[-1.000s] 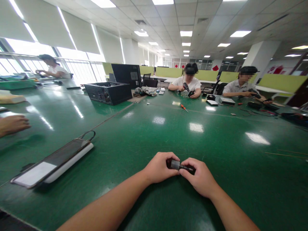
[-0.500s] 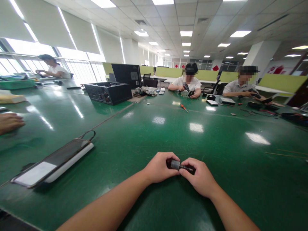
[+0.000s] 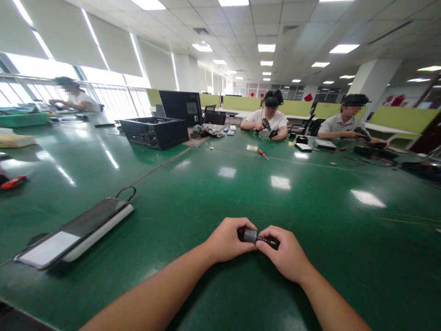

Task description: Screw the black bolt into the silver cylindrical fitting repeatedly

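1. Fingers (image 3: 246, 222) of the left hand (image 3: 228, 240) are clamped, thumb opposite, around the thicker end of a dark metal piece (image 3: 250, 236); the right hand (image 3: 287, 255) pinches its thin, ridged shaft. The two thumb tips sit just beside each other.
2. The green tabletop (image 3: 206, 197) spreads beneath everything, glossy with reflected ceiling lights.
3. Three people sit around it: one straight across (image 3: 278, 120), one at the far right (image 3: 337, 124), one at the far left near the windows (image 3: 82, 100).
4. An open-topped black case (image 3: 155, 134) stands left of centre, with a dark upright panel (image 3: 181, 108) behind it.
5. A green tray (image 3: 24, 120) rests at the far left.
6. A dark power drill (image 3: 266, 123) is in the hand of the person straight across.
7. A flat slab (image 3: 96, 214) lies tilted on a white block (image 3: 99, 234) on the near left, a cable loop (image 3: 132, 196) at its far end.
8. An orange-handled screwdriver (image 3: 262, 154) lies beyond the hands, well apart from them.
9. The metal piece is between the two hands, nearly level, low over the near tabletop; whether it touches the surface, I cannot tell.
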{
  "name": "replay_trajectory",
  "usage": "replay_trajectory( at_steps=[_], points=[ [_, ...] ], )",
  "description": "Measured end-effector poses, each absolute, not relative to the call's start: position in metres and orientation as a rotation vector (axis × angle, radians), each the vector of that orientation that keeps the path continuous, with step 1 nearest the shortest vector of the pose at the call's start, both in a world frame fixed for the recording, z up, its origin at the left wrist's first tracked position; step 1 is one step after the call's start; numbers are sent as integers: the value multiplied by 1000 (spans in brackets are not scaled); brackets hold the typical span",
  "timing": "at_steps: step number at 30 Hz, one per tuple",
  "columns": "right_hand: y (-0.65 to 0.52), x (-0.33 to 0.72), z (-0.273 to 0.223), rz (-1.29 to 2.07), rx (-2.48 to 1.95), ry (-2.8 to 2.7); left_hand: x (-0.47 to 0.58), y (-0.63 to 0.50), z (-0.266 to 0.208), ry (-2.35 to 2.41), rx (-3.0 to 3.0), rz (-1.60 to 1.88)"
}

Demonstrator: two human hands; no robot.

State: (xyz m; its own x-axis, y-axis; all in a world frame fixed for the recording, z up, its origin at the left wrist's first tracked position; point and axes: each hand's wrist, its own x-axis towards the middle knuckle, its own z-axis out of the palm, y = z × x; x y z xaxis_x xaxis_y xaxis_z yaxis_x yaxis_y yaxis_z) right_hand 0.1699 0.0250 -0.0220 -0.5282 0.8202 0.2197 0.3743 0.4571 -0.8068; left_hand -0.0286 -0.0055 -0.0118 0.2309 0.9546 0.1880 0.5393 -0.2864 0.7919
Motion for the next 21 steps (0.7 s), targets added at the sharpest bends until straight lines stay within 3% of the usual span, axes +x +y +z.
replay_trajectory(
  at_steps=[21],
  points=[
    [26, 172, -25, 922, -1008, -2079, -29, -5, -13, 1369, 1911, 925]
  ],
)
